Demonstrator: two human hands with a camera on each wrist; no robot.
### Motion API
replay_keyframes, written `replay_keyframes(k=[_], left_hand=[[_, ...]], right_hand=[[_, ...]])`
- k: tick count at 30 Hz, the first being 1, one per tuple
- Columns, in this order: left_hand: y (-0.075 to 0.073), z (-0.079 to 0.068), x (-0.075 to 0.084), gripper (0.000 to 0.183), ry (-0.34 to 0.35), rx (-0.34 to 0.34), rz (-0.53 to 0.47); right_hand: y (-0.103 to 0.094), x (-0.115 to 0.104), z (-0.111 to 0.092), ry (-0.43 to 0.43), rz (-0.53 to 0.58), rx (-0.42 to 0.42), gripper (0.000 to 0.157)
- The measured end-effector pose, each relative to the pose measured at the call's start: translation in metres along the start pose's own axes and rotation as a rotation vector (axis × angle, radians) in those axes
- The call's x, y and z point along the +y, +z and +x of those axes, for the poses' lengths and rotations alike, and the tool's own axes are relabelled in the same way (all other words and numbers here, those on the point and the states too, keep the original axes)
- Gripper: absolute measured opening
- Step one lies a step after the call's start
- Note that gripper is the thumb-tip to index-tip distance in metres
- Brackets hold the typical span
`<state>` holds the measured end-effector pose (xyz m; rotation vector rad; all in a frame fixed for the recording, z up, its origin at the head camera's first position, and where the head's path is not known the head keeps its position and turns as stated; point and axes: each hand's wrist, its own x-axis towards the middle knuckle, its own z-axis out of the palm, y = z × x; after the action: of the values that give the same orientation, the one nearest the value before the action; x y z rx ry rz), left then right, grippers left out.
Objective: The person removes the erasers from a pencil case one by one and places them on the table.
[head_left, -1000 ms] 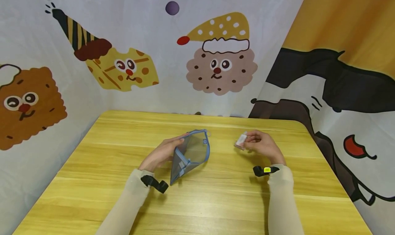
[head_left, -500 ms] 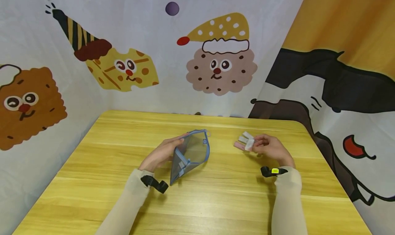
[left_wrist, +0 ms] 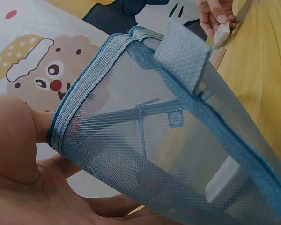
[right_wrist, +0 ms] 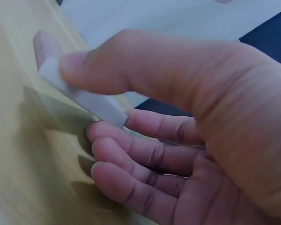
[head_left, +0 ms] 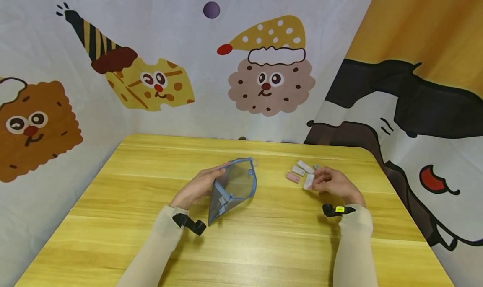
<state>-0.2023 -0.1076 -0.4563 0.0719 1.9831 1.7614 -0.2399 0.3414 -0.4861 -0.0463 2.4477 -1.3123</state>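
Note:
My left hand [head_left: 200,185] grips a blue-edged translucent mesh zip pouch [head_left: 241,182], thumb on its rim, with the mouth facing right. Through the mesh in the left wrist view, a pale block [left_wrist: 225,178] shows inside. Between thumb and index finger, my right hand [head_left: 333,182] pinches a small white block like an eraser [head_left: 308,182]; its other fingers are loosely curled in the right wrist view. Beside it on the table lie a pink block [head_left: 292,177] and two white ones, the nearer white block [head_left: 298,170] and the farther white block [head_left: 305,166].
Another small block [head_left: 316,166] is partly hidden behind the right fingers. The wooden table [head_left: 245,253] ends at the back against a white cartoon-printed cloth [head_left: 211,69]. Each wrist bears a black camera mount, such as the right camera mount [head_left: 331,210].
My right hand has moved right and slightly toward me with the white eraser, uncovering the pink and white blocks on the table. The left hand and pouch have stayed in place.

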Motion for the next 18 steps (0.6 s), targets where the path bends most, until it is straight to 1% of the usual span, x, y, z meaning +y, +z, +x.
replay_keyframes(k=[7,13,18], left_hand=[[0.0009,-0.0004,0.0009,0.046,0.0,0.0,-0.002],[0.0016,-0.0006,0.0002,0.046,-0.012,0.009,-0.002],[0.0022,-0.0017,0.0003,0.046,-0.008,0.009,0.003]], right_hand=[[-0.0001,0.0041,0.0031,0.033,-0.025,-0.007,0.067],[0.0,0.0041,-0.0016,0.034,-0.096,0.0,0.066],[-0.0007,0.0018,-0.0051,0.036,-0.096,-0.014,0.069]])
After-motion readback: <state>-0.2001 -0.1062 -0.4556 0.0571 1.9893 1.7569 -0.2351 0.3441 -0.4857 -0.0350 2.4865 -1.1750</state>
